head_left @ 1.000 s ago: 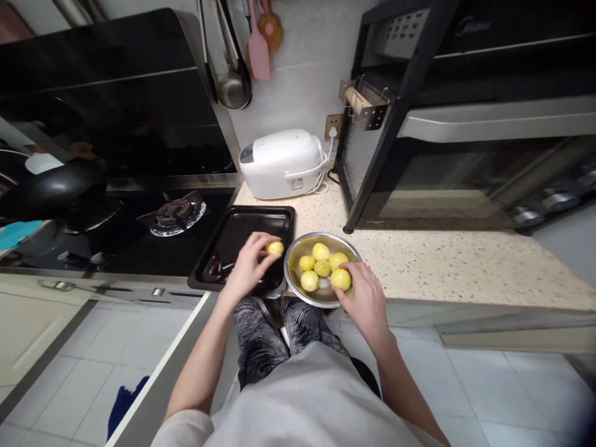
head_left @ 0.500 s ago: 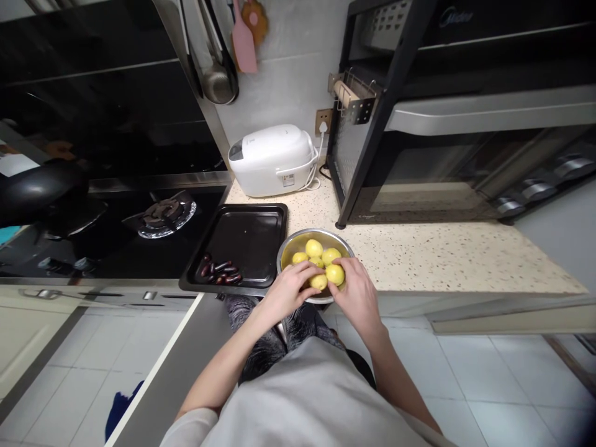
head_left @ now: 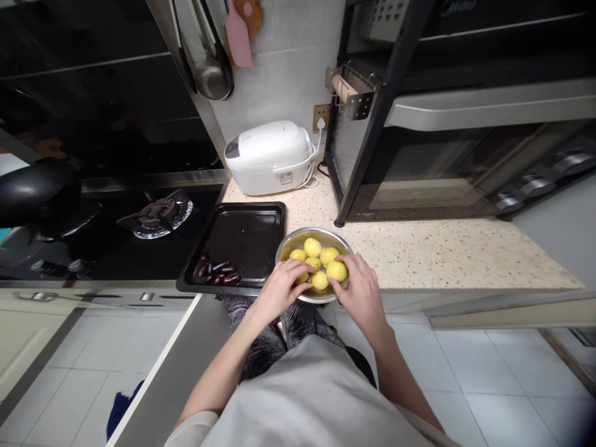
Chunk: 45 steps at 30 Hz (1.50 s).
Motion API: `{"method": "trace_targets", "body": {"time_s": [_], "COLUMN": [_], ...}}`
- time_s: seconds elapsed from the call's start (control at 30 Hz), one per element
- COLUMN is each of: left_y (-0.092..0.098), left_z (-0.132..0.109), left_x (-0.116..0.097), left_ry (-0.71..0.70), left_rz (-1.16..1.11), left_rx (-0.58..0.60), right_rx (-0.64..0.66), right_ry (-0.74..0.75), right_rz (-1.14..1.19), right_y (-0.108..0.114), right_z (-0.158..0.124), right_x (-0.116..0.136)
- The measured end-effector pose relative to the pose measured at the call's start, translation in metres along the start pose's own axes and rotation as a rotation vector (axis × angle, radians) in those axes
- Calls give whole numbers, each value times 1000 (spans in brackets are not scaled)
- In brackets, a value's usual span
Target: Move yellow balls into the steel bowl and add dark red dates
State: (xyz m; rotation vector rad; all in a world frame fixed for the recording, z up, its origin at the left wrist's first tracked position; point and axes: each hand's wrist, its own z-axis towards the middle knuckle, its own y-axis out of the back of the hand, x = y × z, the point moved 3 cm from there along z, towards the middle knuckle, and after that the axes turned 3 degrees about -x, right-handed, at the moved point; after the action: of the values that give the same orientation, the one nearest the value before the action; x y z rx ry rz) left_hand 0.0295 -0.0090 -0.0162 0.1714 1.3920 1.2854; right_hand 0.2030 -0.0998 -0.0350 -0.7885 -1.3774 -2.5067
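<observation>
Several yellow lemons [head_left: 312, 247] lie in a round metal bowl [head_left: 350, 249] at the front of the counter. My right hand [head_left: 361, 288] has its thumb and fingers closed around one lemon [head_left: 336, 270] at the bowl's right side. At the front left of the bowl, my left hand [head_left: 282, 287] curls its fingers over another lemon [head_left: 302, 278], which it partly hides. Between the two hands one more lemon [head_left: 320, 280] sits untouched. Left of the bowl is a black baking tray [head_left: 251, 233] with several dark purple, elongated fruits [head_left: 218, 270] in its front left corner.
A white rice cooker [head_left: 270, 158] stands at the back, plugged into a wall socket [head_left: 321, 118]. A black rack with an oven [head_left: 428, 167] stands on the right. The gas stove [head_left: 161, 214] is on the left. An open drawer [head_left: 186, 366] juts out below the tray.
My hands have moved slightly apart. The lemon in my right hand has shifted a little from the front middle one, and my left fingers now cover a lemon at the left.
</observation>
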Motion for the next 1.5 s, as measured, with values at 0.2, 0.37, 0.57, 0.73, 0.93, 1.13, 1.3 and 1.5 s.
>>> {"method": "trace_targets", "body": {"time_s": [0.2,0.37,0.57,0.73,0.93,1.13,1.3,1.5], "left_y": [4,9,24,55,89,98,100,94], "left_z": [-12,-26,-46,-71,-88,-80,-77,-74], "left_x": [-3,-6,12,58,102,108,107,102], "left_ry": [-47,-28,89,353,771,870,867,877], "left_rz": [-40,0,92,323,556,561,583,587], "left_rx": [-55,-177,-284,-387,-270,-31,-45,-43], "right_rx": [-3,-91,-222,-291,-268,-253,-249,-241], "right_ry": [15,54,125,230,279,291,284,292], "right_rz": [54,95,80,125,160,184,194,217], "right_y": [2,10,12,8,2,1,2,0], "right_z": [-1,-2,-5,-6,-7,-7,-8,-8], "right_x": [-6,-8,-7,4,9,9,9,11]}}
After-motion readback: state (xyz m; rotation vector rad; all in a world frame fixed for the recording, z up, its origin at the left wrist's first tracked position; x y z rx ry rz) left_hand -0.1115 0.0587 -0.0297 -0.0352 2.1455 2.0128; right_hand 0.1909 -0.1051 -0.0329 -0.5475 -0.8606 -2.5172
